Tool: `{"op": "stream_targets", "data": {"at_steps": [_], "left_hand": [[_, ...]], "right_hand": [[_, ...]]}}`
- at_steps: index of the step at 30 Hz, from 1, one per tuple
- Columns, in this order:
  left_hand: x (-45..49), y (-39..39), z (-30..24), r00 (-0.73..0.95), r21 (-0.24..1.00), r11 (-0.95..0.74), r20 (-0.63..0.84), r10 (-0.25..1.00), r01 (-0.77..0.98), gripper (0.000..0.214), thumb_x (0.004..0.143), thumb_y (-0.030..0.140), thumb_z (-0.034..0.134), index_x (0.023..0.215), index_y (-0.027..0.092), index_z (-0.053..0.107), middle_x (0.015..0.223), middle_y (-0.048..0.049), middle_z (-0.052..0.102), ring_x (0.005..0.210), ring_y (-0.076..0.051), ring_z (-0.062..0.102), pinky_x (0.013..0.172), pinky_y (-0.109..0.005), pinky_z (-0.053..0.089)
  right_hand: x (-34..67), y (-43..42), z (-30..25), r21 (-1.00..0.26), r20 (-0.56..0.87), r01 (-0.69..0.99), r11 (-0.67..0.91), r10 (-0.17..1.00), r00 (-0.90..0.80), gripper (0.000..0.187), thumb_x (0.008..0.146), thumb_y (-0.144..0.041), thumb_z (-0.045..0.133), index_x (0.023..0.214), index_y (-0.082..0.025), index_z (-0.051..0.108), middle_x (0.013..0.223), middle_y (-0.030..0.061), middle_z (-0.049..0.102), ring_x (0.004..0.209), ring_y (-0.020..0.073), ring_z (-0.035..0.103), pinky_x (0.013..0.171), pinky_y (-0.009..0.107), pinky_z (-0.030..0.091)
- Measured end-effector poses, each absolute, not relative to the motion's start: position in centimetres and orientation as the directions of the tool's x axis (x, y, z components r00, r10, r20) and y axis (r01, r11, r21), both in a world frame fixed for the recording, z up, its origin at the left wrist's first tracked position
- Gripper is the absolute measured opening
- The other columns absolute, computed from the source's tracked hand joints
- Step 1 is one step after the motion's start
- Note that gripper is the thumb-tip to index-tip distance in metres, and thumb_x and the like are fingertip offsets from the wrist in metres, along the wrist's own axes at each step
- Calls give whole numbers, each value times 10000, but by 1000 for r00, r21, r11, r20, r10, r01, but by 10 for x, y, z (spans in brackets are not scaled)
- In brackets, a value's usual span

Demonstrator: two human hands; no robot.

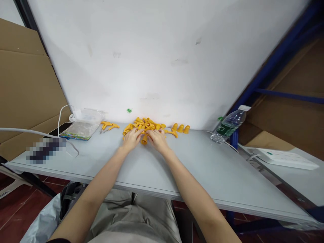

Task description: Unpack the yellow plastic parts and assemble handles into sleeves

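A heap of yellow plastic pieces (pixel 148 123), several of them cup-shaped and hollow, lies against the wall at the back of the table. My left hand (pixel 131 139) is at the near left side of the heap, fingers curled in. Opposite it, my right hand (pixel 158 139) reaches in from the right, its fingers bent too. Between the fingertips both hands grip a small yellow plastic piece (pixel 145 132), whose exact shape is partly hidden. Just below sits a yellow cup-shaped piece (pixel 144 140), close to the fingers. A yellow curved handle piece (pixel 173 133) lies right of my right hand.
Three yellow cups (pixel 180 128) stand in a row to the right. Yellow T-shaped handles (pixel 108 126) with small screws lie left, near a clear plastic bag (pixel 84 126) and a white cable (pixel 59 118). A water bottle (pixel 230 124) leans at the right; a power strip (pixel 288 158) lies beyond.
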State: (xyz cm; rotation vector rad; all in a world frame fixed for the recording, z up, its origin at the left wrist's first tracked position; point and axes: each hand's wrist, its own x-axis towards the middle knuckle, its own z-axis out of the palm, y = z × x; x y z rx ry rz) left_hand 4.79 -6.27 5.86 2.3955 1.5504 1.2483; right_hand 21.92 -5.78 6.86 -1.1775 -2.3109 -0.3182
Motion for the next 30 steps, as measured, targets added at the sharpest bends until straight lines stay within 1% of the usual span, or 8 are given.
{"op": "stream_targets", "data": {"at_steps": [3, 6, 10, 15, 20, 23, 27, 30], "left_hand": [[41, -64, 53, 152, 379, -439, 591, 792, 815, 278, 901, 230, 535, 1149, 263, 656, 1076, -66, 645, 1002, -194, 613, 885, -297, 487], [39, -65, 54, 137, 345, -424, 619, 773, 837, 281, 915, 253, 521, 1170, 252, 638, 1095, -63, 643, 995, -180, 621, 863, -275, 493], [42, -65, 53, 165, 325, -456, 636, 754, 829, 282, 915, 263, 519, 1176, 251, 625, 1072, -55, 651, 976, -174, 628, 823, -257, 500], [45, -64, 49, 183, 347, -506, 654, 734, 789, 289, 906, 256, 519, 1178, 230, 615, 1044, -53, 652, 918, -168, 627, 829, -271, 501], [41, -61, 47, 176, 370, -548, 687, 705, 750, 288, 907, 236, 507, 1175, 229, 611, 1061, -57, 642, 958, -169, 617, 879, -281, 494], [39, -59, 45, 178, 381, -563, 692, 700, 734, 285, 909, 224, 498, 1170, 226, 614, 1068, -59, 641, 1008, -177, 607, 904, -290, 489], [40, -58, 43, 165, 406, -574, 697, 698, 711, 285, 901, 228, 521, 1172, 230, 610, 1036, -49, 654, 977, -171, 616, 894, -291, 497], [40, -58, 44, 138, 422, -581, 716, 685, 696, 284, 897, 221, 533, 1171, 231, 604, 1049, -46, 661, 942, -162, 629, 873, -287, 508]], "right_hand": [[218, -57, 62, -34, 581, 806, 591, 668, -465, 256, 958, -200, 396, 1087, -164, 614, 1024, 114, 717, 929, 238, 600, 865, 372, 290], [217, -53, 56, -48, 624, 829, 558, 664, -411, 299, 956, -199, 391, 1178, -152, 585, 1137, 149, 684, 1021, 273, 588, 965, 447, 269], [220, -50, 52, -60, 583, 852, 520, 711, -393, 288, 940, -164, 384, 1125, -164, 605, 1060, 145, 697, 988, 288, 590, 1004, 503, 256], [225, -49, 54, -77, 597, 878, 472, 727, -338, 187, 917, -189, 456, 1018, -162, 612, 1015, 146, 678, 969, 291, 579, 952, 461, 313], [228, -45, 48, -87, 603, 819, 567, 685, -409, 285, 944, -224, 425, 1184, -154, 563, 1092, 152, 672, 1005, 280, 569, 886, 410, 339], [227, -44, 44, -67, 573, 820, 568, 695, -435, 275, 947, -193, 411, 1161, -160, 580, 1069, 144, 681, 1003, 279, 567, 852, 395, 334], [227, -44, 47, -47, 601, 854, 518, 698, -390, 188, 916, -181, 466, 1047, -165, 600, 1023, 134, 670, 969, 279, 569, 887, 405, 319], [229, -45, 49, -55, 618, 846, 530, 684, -388, 221, 909, -174, 455, 1088, -163, 583, 1045, 130, 661, 970, 272, 572, 922, 410, 315]]}}
